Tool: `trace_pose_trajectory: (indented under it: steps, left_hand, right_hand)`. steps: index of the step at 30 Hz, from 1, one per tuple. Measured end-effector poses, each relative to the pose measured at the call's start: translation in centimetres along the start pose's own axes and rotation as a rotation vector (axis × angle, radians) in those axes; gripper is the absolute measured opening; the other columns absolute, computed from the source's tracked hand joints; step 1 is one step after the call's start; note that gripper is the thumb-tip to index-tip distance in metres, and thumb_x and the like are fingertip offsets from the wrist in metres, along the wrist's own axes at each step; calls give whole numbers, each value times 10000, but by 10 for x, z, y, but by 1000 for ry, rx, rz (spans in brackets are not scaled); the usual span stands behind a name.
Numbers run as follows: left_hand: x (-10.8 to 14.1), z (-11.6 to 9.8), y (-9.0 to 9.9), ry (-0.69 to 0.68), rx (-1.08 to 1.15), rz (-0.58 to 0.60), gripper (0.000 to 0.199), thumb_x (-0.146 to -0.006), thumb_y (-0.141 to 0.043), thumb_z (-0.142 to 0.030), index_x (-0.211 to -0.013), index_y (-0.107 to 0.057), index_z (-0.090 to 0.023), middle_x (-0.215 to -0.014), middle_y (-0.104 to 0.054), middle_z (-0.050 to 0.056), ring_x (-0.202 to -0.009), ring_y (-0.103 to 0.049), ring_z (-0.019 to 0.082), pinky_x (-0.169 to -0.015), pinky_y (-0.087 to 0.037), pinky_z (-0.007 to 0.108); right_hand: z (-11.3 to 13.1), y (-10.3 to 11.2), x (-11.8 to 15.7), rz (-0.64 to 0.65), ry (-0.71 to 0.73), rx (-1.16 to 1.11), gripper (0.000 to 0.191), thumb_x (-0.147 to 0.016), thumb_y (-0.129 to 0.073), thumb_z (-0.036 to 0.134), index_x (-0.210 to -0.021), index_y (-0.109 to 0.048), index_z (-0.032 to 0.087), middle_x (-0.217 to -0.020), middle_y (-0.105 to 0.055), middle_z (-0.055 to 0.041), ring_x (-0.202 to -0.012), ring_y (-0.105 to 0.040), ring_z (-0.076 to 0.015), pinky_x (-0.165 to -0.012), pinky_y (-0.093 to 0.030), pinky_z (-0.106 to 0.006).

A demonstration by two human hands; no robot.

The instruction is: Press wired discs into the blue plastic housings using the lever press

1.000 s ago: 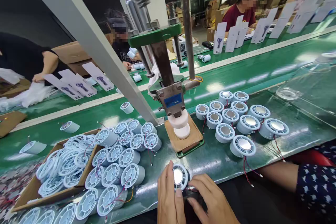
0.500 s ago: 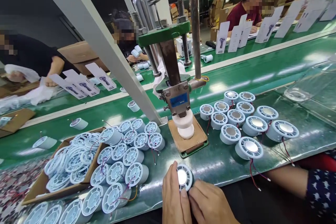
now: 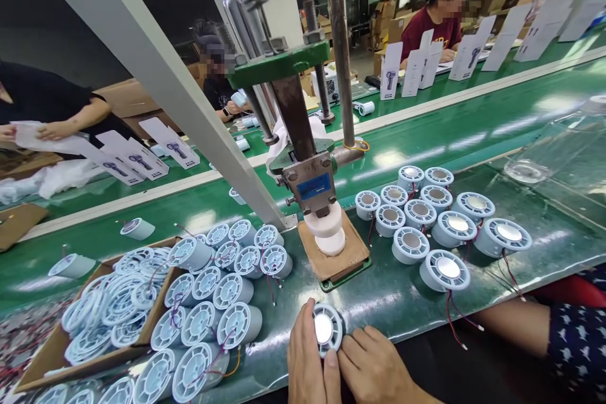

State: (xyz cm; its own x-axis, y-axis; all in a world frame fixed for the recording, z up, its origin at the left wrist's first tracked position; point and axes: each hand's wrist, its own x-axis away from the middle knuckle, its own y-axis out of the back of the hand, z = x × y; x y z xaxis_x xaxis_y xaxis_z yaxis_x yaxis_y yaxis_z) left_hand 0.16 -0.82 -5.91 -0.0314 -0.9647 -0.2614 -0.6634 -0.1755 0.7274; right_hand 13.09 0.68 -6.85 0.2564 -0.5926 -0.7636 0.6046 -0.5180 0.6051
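My left hand (image 3: 303, 356) is wrapped round the left side of a round light-blue fan housing (image 3: 334, 323) at the bench's front edge. A shiny silver disc (image 3: 324, 328) fills its centre, and the ribbed rim faces up. My right hand (image 3: 372, 363) is closed at the housing's lower right, knuckles up; its fingertips and whatever they pinch are hidden. Just beyond stands a bench press (image 3: 315, 186) with white round pads over a brown base plate (image 3: 310, 259). To the right are several similar housings with discs (image 3: 445, 270), red and black wires hanging from them.
At left, several disc-less light-blue housings (image 3: 237, 325) lie beside a cardboard box (image 3: 52, 363) of light-blue rings (image 3: 118, 297). A slanted grey post (image 3: 189, 113) rises left of the press. Across the green conveyor (image 3: 402, 145), people work among white cartons (image 3: 391, 72). Another person's forearm (image 3: 516, 322) rests at right.
The view has shifted slightly, so the bench things sit a little further left. Both hands stay at the same housing. Across the conveyor, the person at left has moved a white plastic bag.
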Motion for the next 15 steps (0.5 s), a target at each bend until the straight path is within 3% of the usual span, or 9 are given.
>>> trace_pose_trajectory:
  steps: [3,6,8,9,11,13,15]
  left_hand:
    - [-1,2,-3,31,42,1,500,-1002,-343,-308,-1490,-278,-220,-1518,-407,113,-1395,-390,261,-1104,-386,464]
    - [-2,7,-4,44,125,-25,507,-940,-416,-306,-1428,-399,-171,-1443,-505,132,-1333,-475,279,-1075,-435,456]
    - [-7,6,1,76,183,-23,529,-866,-499,-315,-1367,-481,-146,-1352,-589,137,-1248,-553,294,-1055,-460,454]
    - [-12,5,6,99,212,-9,540,-823,-542,-317,-1331,-518,-138,-1296,-630,135,-1194,-591,299,-1041,-474,451]
    - [-29,-3,22,147,254,27,550,-750,-612,-318,-1269,-577,-138,-1188,-691,117,-1083,-650,298,-1001,-504,438]
    - [-55,-15,39,164,263,41,539,-717,-656,-321,-1228,-610,-156,-1135,-716,92,-1037,-666,293,-970,-520,430]
    - [-86,-28,53,133,283,18,520,-715,-680,-325,-1207,-623,-167,-1136,-717,76,-1049,-660,288,-973,-511,432]
  right_hand:
    - [-9,12,-8,63,45,-32,458,-983,-270,143,-594,-506,191,-549,-507,-18,-488,-434,-150,-507,-246,-324]
    - [-30,53,-49,195,80,-74,333,-959,-448,263,-641,-539,222,-568,-544,17,-482,-479,-135,-460,-311,-295]
    - [-48,95,-103,198,23,-80,108,-905,-561,247,-814,-616,226,-743,-638,8,-650,-591,-140,-564,-447,-267]
    - [-58,118,-138,117,-18,-75,81,-890,-580,209,-951,-631,217,-867,-664,-15,-777,-623,-154,-664,-500,-279]
    - [-77,159,-214,-156,-3,-26,288,-882,-593,180,-1170,-599,189,-1073,-653,-60,-944,-621,-168,-803,-522,-313]
    - [-93,187,-289,-330,-39,21,396,-891,-574,189,-1285,-550,148,-1164,-609,-84,-1076,-576,-171,-911,-476,-315]
    - [-106,195,-350,-348,-77,-86,400,-915,-512,257,-1278,-552,91,-1127,-613,-66,-1076,-572,-131,-894,-437,-252]
